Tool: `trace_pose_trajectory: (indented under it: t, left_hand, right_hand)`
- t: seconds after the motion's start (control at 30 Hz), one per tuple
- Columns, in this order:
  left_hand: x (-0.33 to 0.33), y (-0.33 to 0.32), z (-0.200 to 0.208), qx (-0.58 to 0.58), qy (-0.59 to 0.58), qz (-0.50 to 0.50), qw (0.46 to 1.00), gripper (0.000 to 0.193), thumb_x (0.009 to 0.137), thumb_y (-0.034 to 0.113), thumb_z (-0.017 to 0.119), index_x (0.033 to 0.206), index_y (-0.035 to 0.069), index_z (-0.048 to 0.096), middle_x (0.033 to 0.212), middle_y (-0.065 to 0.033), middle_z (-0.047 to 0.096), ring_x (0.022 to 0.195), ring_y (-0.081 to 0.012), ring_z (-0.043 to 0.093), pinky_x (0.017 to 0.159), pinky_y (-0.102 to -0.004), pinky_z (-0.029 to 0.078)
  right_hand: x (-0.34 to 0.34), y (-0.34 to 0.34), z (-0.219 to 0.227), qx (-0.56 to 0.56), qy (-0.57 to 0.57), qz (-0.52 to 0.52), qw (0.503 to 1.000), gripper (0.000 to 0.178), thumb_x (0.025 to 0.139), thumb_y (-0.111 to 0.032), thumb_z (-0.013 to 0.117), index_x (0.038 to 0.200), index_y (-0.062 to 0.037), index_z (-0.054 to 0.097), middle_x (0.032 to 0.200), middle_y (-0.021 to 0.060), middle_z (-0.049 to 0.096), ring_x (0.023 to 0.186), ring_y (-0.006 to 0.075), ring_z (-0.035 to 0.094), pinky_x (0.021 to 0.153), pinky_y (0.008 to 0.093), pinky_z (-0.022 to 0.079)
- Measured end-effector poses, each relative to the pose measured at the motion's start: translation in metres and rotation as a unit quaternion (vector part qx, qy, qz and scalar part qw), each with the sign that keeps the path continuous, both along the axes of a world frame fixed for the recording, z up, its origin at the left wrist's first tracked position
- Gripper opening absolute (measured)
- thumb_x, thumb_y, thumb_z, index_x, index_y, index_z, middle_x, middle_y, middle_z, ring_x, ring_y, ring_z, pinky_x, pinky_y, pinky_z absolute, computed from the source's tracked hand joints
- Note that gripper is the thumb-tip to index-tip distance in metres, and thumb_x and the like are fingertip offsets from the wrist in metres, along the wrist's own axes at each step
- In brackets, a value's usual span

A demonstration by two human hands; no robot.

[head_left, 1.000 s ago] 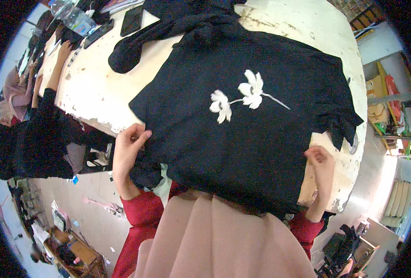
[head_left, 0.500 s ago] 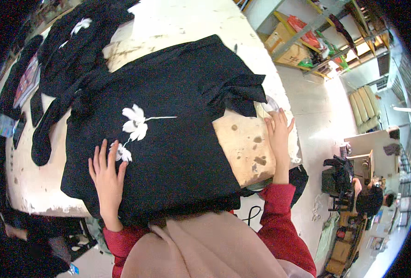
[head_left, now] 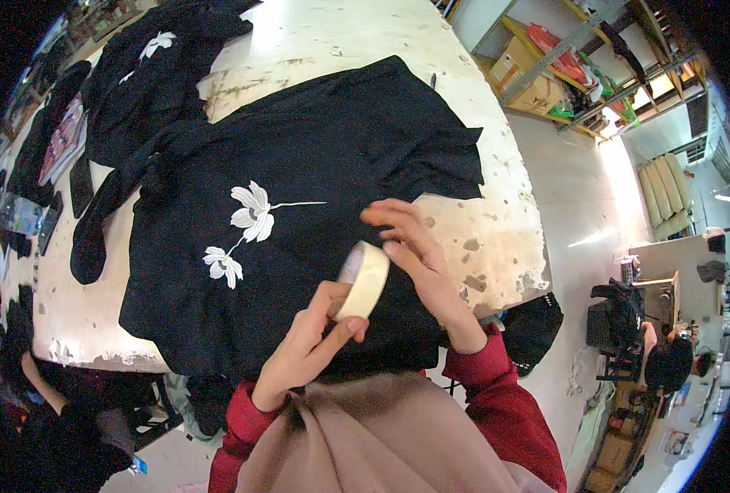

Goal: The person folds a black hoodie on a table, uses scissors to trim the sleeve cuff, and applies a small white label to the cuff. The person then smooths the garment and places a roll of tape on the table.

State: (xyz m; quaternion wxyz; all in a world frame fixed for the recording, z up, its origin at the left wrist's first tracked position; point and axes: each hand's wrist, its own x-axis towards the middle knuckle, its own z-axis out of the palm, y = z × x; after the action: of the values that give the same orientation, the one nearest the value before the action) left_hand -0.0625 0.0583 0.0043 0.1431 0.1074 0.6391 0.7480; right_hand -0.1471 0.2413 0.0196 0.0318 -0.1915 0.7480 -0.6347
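A black garment with a white flower design lies spread over the pale table in front of me. Above its near right part, my left hand grips a cream roll of tape between thumb and fingers, the roll tilted on edge. My right hand hovers beside the upper edge of the roll, fingers stretched and slightly bent, a little blurred. Its thumb is close to the roll; whether it touches the tape I cannot tell.
The worn table ends at the right and near side. More black clothing with a white flower lies at the far left, near a clear plastic item. A person's arm shows at lower left. Shelving stands at far right.
My left hand has left the garment's flower and moved right, now holding the tape roll. My right hand has come in leftward from the table's right edge. The garment's crumpled right end looks flatter.
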Motion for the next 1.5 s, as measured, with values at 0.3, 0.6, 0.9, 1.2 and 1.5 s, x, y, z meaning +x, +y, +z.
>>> trace_pose_trajectory:
  t: [0.3,0.6,0.9,1.2,1.5]
  left_hand:
    - [-0.001,-0.005,-0.007,-0.174,0.043,0.08,0.981,0.025,0.094,0.004,0.055,0.118,0.001,0.047,0.102,-0.0168,0.061,0.091,-0.0277,0.062,0.087,-0.0372,0.046]
    - [-0.01,-0.01,-0.017,-0.339,0.259,0.163,0.89,0.033,0.079,0.003,0.07,0.108,0.002,0.055,0.096,-0.0137,0.062,0.096,-0.0379,0.058,0.089,-0.045,0.046]
    - [-0.01,-0.044,0.003,-0.426,0.315,0.181,0.829,0.028,0.077,0.009,0.073,0.104,0.009,0.066,0.079,-0.006,0.064,0.071,-0.0248,0.058,0.067,-0.0371,0.044]
    - [0.003,-0.025,-0.003,-0.391,0.34,0.151,0.842,0.019,0.081,0.016,0.067,0.1,0.015,0.067,0.064,0.0017,0.055,0.053,-0.0158,0.055,0.053,-0.0304,0.037]
    - [0.007,-0.01,0.015,-0.523,0.509,0.138,0.67,0.011,0.076,0.017,0.075,0.083,0.019,0.067,0.057,0.0084,0.045,0.047,-0.0093,0.045,0.047,-0.026,0.034]
  right_hand:
    - [0.011,-0.01,-0.002,0.043,0.059,0.002,0.997,0.016,0.083,-0.009,0.071,0.098,-0.0033,0.067,0.101,0.0099,0.065,0.098,0.0232,0.062,0.086,0.0342,0.049]
    - [0.025,-0.019,-0.018,0.127,0.232,-0.118,0.957,0.018,0.081,-0.005,0.07,0.097,-0.0071,0.061,0.099,0.0068,0.065,0.091,0.0246,0.062,0.082,0.0364,0.043]
    - [0.063,-0.009,-0.012,0.006,0.278,0.164,0.947,0.022,0.08,0.003,0.07,0.096,-0.0052,0.056,0.101,0.0114,0.06,0.086,0.0244,0.061,0.079,0.0386,0.048]
    - [0.059,-0.005,-0.003,-0.107,-0.007,-0.011,0.994,0.025,0.08,0.011,0.069,0.085,-0.0046,0.051,0.087,0.0062,0.055,0.078,0.0135,0.059,0.068,0.0232,0.046]
    - [0.029,0.001,0.0,-0.108,-0.149,-0.058,0.981,0.015,0.083,0.005,0.069,0.086,-0.0028,0.057,0.084,0.0064,0.063,0.078,0.0098,0.061,0.071,0.0229,0.049]
